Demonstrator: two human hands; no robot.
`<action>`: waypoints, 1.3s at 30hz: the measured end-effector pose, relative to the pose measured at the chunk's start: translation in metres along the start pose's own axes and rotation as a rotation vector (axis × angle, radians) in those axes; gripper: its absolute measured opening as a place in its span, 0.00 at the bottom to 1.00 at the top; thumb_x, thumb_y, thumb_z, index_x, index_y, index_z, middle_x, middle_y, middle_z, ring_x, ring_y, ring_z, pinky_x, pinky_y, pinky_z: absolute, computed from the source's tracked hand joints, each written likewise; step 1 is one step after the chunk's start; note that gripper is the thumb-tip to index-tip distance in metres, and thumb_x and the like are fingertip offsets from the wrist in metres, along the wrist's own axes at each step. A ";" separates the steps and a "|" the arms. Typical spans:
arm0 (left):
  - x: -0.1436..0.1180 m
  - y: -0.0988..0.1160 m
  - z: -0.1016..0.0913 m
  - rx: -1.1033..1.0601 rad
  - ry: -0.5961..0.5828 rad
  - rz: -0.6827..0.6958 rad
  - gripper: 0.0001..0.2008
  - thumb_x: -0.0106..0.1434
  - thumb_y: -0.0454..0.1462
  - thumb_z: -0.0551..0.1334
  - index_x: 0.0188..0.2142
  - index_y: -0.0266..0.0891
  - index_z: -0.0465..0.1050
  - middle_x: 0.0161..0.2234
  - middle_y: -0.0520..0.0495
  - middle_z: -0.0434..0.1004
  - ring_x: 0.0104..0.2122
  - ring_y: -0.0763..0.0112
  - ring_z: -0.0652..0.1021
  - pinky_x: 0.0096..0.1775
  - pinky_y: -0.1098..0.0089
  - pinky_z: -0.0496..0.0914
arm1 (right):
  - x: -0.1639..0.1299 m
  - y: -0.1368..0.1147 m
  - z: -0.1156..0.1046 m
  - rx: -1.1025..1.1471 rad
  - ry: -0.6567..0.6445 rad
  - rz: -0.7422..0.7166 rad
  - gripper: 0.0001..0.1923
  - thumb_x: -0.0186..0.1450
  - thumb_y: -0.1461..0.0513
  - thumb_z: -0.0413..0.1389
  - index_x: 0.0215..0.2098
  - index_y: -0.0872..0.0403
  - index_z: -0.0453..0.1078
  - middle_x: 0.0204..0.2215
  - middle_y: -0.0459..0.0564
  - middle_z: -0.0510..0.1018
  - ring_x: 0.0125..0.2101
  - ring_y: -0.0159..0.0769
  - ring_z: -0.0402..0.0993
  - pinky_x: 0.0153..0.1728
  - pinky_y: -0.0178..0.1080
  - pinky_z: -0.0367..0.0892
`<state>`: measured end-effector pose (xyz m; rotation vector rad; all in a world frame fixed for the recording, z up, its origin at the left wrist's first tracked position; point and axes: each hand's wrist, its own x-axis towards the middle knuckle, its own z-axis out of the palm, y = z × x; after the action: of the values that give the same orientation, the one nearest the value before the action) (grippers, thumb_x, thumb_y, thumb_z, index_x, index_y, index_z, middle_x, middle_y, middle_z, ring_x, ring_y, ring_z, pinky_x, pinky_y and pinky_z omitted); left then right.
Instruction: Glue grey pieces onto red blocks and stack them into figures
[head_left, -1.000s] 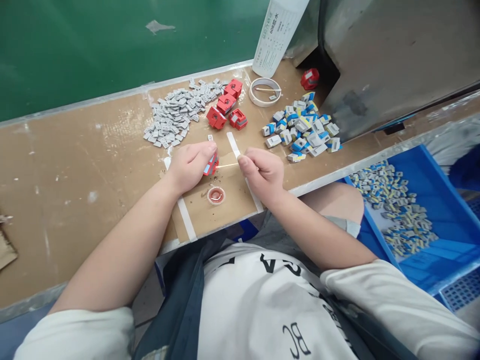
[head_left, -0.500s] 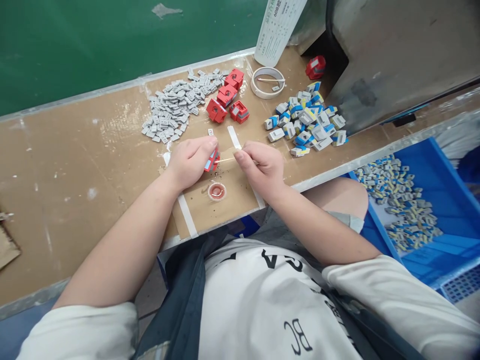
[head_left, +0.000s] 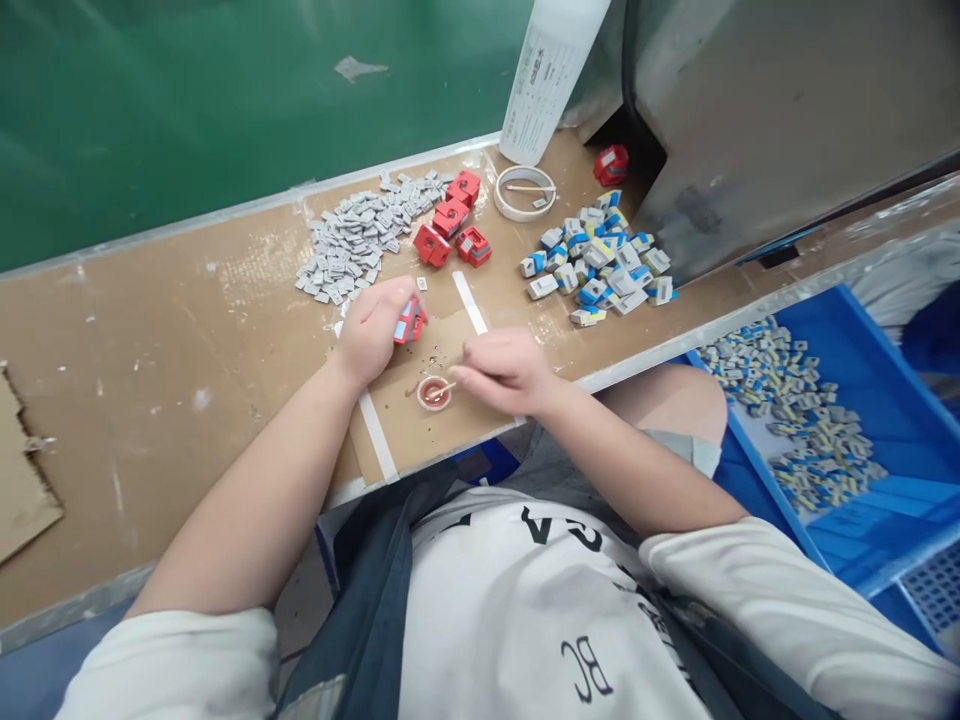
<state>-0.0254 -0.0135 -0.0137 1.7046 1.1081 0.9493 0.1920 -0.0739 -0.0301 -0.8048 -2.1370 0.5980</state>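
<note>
My left hand (head_left: 375, 325) is closed around a red plastic toy part (head_left: 409, 322) with a pale blue face, held just above the table. Pinched in my right hand (head_left: 506, 370) is a thin wooden stick (head_left: 445, 388), whose tip dips into a small round cup (head_left: 433, 402) of reddish-brown liquid. A single small grey piece (head_left: 421, 284) lies just beyond the left hand. Behind it are several red parts (head_left: 451, 217) and a heap of small grey pieces (head_left: 352, 240). Dark drops spot the cardboard around the cup.
A tape roll (head_left: 501, 205) with another stick in it stands before a white bottle (head_left: 536, 90). Grey, blue and yellow parts (head_left: 600, 255) are piled at right, near a metal box (head_left: 750, 120). A blue bin (head_left: 885, 400) holds more. Torn cardboard (head_left: 22, 480) lies far left.
My right hand has brought the stick from the red toy part down into the cup of liquid. My left hand, still holding the part, has shifted slightly left.
</note>
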 end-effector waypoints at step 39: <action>0.002 -0.005 -0.005 -0.094 0.277 -0.096 0.25 0.78 0.53 0.50 0.32 0.42 0.73 0.28 0.49 0.75 0.30 0.66 0.74 0.39 0.65 0.70 | 0.072 0.034 0.012 0.028 0.332 -0.111 0.04 0.73 0.60 0.65 0.40 0.50 0.82 0.39 0.51 0.84 0.38 0.36 0.83 0.40 0.40 0.80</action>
<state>-0.0306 -0.0088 -0.0164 1.4607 1.2909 1.1823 0.1574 -0.0011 -0.0237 -0.7100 -1.8516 0.4033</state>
